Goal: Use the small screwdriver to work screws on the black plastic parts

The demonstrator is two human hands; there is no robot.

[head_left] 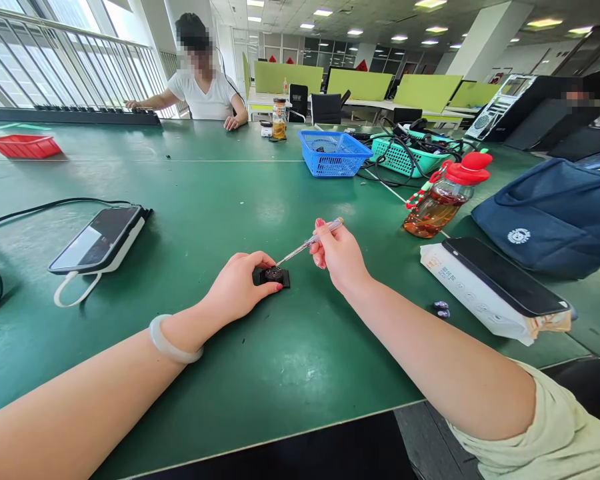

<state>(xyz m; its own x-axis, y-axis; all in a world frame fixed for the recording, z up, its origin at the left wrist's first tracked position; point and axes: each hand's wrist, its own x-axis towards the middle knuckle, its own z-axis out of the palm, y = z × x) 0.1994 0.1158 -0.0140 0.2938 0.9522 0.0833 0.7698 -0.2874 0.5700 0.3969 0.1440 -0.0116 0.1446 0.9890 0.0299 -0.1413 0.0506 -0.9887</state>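
A small black square part [275,275] lies on the green table [290,360] in front of me. My left hand [240,287] is closed around its left side, fingertips pinning it down; a pale bangle sits on that wrist. My right hand [337,253] pinches a thin screwdriver [311,241] with a clear handle. Its metal tip slants down to the left and meets the top of the black part.
A phone on a white power bank [100,240] with a cable lies left. To the right are a red-capped bottle [443,197], a phone on a white packet [490,290], a navy bag [555,220]. Blue basket [333,153], teal basket, red tray [25,145] and a seated person [200,87] are farther back.
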